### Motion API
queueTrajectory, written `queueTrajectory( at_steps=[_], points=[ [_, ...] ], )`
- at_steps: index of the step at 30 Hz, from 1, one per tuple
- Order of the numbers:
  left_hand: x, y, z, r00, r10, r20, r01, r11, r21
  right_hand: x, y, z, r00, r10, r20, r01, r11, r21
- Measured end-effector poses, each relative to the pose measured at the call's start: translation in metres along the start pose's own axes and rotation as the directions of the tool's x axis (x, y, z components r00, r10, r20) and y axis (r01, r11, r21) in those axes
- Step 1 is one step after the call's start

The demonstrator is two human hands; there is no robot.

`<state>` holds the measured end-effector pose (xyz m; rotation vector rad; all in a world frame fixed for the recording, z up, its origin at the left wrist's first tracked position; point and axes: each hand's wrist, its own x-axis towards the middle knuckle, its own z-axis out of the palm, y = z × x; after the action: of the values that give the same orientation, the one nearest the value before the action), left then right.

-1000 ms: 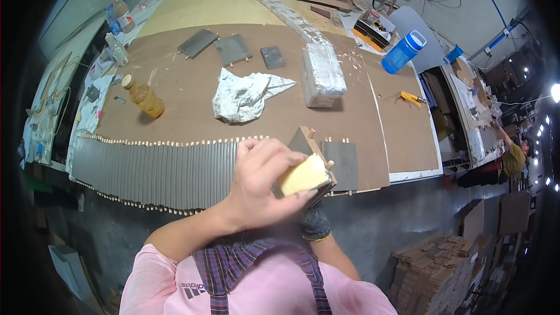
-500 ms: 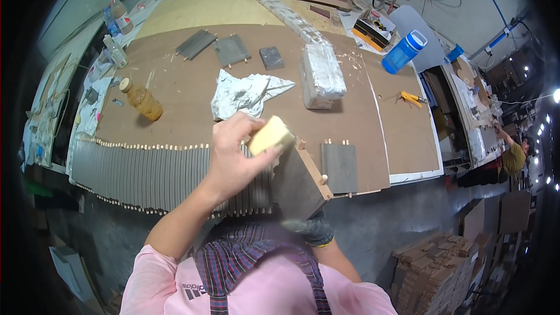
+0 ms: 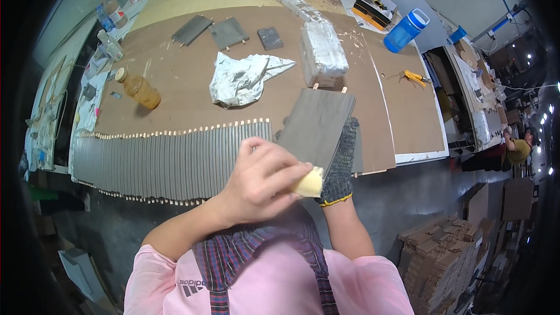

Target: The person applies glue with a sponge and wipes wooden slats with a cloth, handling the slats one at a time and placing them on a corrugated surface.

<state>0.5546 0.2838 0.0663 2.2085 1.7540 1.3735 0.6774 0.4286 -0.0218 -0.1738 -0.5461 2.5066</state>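
Observation:
My bare left hand [image 3: 261, 179] is closed on a pale yellow sponge [image 3: 311, 184], which is at the lower end of a grey wooden panel [image 3: 318, 125]. Two light dowel pegs stick out of the panel's far end. Beneath and along the right side of that panel, my right hand [image 3: 342, 169] grips it, in a dark knit glove with a yellow cuff; most of its fingers are hidden. To the left, a long row of grey panels [image 3: 157, 163] stands on edge, pegs showing. Another grey panel [image 3: 358, 154] lies partly hidden behind the glove.
A crumpled white cloth [image 3: 239, 81] and a wrapped block [image 3: 324, 52] lie beyond my hands. Loose grey pieces [image 3: 228, 33] are farther back. A bottle of amber liquid [image 3: 140, 90] lies tilted at left. A blue jug [image 3: 405, 32] and a yellow-handled tool [image 3: 415, 77] are at right.
The held panel has turned from peg edge toward the right to lying face up with pegs away from me. My left hand and sponge have come down toward its near end; the gloved hand now shows.

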Motion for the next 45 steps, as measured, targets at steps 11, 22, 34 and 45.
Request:
queueTrajectory(
  at_steps=[11, 22, 34, 45],
  points=[
    [-0.001, 0.003, -0.007, 0.998, 0.056, 0.004, -0.056, 0.993, 0.103, -0.017, 0.001, 0.024, 0.978, -0.117, -0.176, 0.037, 0.914, -0.403],
    [-0.015, -0.013, -0.015, 0.995, 0.011, 0.099, -0.029, 0.983, 0.183, -0.033, -0.022, 0.054, 0.937, -0.175, 0.301, 0.111, -0.668, -0.735],
    [-0.049, -0.023, -0.035, 0.842, -0.538, 0.040, 0.497, 0.745, -0.444, -0.040, -0.018, 0.037, 0.994, -0.083, 0.069, 0.097, 0.971, -0.219],
    [-0.061, -0.006, -0.036, 0.648, -0.745, 0.158, 0.379, 0.135, -0.916, -0.054, -0.017, 0.017, 0.949, 0.068, -0.307, -0.040, 0.994, 0.097]
  ],
)
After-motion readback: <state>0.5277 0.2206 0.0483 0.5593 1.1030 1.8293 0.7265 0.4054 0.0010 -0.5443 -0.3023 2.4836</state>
